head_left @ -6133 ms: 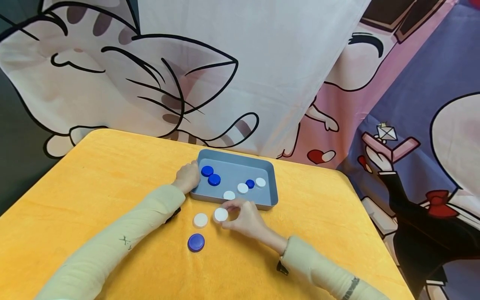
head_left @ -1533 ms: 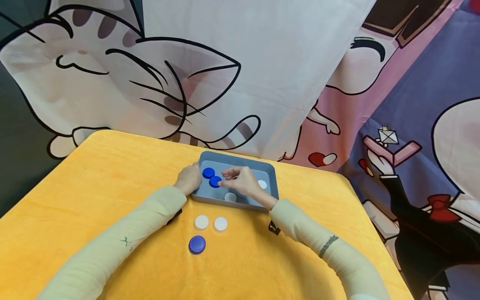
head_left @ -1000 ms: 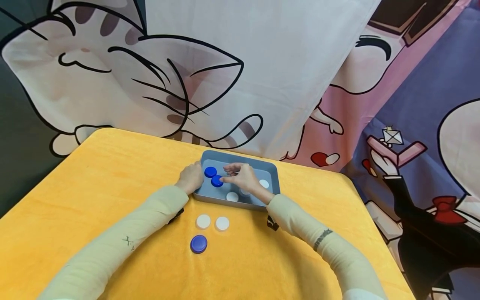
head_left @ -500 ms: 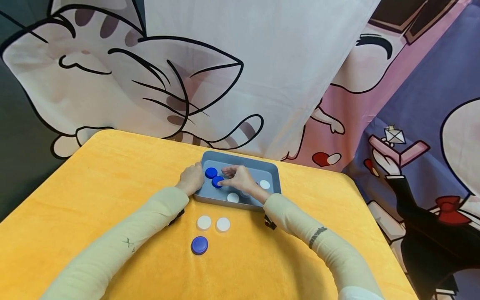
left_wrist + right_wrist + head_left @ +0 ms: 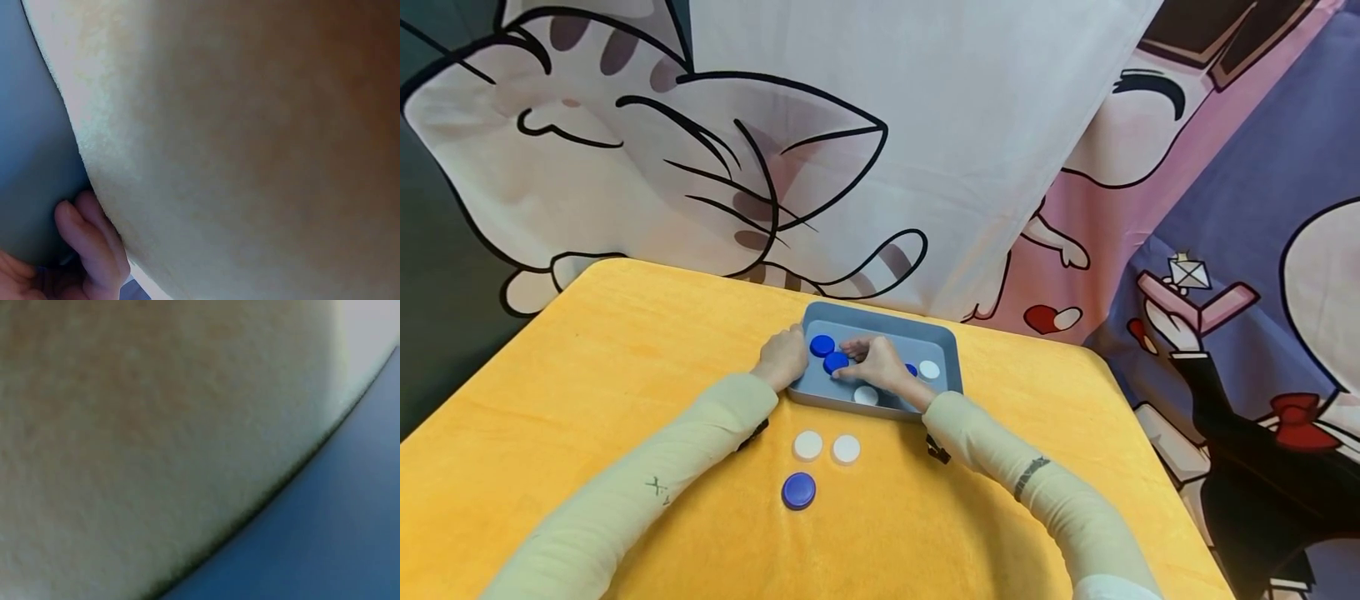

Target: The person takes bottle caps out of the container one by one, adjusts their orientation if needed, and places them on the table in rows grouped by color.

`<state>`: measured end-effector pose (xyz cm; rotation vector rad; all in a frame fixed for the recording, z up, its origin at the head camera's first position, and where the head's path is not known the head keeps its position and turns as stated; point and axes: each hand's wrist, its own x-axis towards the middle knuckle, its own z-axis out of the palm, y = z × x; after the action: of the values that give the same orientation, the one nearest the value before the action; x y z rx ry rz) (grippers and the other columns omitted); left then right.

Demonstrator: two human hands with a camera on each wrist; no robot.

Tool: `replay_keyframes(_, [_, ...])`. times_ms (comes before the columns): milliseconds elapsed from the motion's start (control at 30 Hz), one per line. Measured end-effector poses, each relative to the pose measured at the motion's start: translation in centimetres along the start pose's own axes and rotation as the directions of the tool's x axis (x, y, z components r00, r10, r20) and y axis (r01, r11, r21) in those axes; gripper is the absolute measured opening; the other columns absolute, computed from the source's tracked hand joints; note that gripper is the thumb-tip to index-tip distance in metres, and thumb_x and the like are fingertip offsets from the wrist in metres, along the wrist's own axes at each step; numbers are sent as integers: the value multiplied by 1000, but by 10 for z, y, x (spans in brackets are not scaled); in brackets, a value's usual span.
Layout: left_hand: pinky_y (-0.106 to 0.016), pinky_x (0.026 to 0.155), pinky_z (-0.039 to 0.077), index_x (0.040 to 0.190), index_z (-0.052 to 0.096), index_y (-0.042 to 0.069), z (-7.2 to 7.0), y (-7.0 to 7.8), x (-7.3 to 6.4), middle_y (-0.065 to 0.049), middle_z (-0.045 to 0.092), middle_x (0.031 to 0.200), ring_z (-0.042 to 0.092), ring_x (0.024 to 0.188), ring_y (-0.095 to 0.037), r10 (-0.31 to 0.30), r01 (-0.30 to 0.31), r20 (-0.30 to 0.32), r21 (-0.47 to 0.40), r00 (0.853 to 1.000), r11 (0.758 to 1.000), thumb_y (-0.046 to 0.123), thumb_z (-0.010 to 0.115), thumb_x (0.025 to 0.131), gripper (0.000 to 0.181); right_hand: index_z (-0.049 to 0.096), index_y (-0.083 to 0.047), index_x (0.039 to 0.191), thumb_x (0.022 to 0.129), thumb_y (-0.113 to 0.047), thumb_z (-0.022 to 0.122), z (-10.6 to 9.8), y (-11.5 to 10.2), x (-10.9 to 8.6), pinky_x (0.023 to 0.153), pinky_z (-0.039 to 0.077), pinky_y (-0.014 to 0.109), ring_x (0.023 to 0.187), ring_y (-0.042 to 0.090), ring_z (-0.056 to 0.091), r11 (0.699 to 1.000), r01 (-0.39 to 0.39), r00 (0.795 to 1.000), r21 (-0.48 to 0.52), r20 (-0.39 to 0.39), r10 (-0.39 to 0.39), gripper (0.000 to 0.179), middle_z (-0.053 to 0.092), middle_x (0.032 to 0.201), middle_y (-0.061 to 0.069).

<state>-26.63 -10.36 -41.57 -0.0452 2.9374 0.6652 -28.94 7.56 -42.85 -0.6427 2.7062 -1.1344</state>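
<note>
In the head view my left hand (image 5: pixel 781 358) grips the left wall of a grey-blue tray (image 5: pixel 898 323). Inside the tray, my right hand (image 5: pixel 880 365) has its thumb at the near edge and its fingers at the far right side of a flat blue disc (image 5: pixel 833 362), pinching it in place. A second blue disc (image 5: pixel 822 345) touches it at the upper left. White discs (image 5: pixel 866 395) (image 5: pixel 928 369) and a small blue one (image 5: pixel 912 370), partly covered by the right hand, also lie in the tray. Curled fingers (image 5: pixel 90 244) show in the left wrist view.
In front of the tray, two white discs (image 5: pixel 808 446) (image 5: pixel 846 450) and a larger blue disc (image 5: pixel 799 491) lie on the yellow table (image 5: pixel 700 533). A printed cloth (image 5: pixel 925 150) hangs behind the table. The right wrist view is mostly blocked by a blurred pale surface.
Since the oldest frame, a white disc held by my right hand has been set on the table. That hand then moved into the tray, its thumb now at the blue disc's near edge.
</note>
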Motion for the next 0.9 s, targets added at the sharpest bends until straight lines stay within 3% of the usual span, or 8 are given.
replay_keyframes(900, [-48,82,55,122,47,-11,0,-1,1,-29,63,107,65,98,-38,4,-4,-13,4,1000,1000,6,45,97,30,71,-7,110,74,-21,83,6,0,-3,90,53,32,102,19,68,998,2,1000,-55,-19,-3,40,72,107,9])
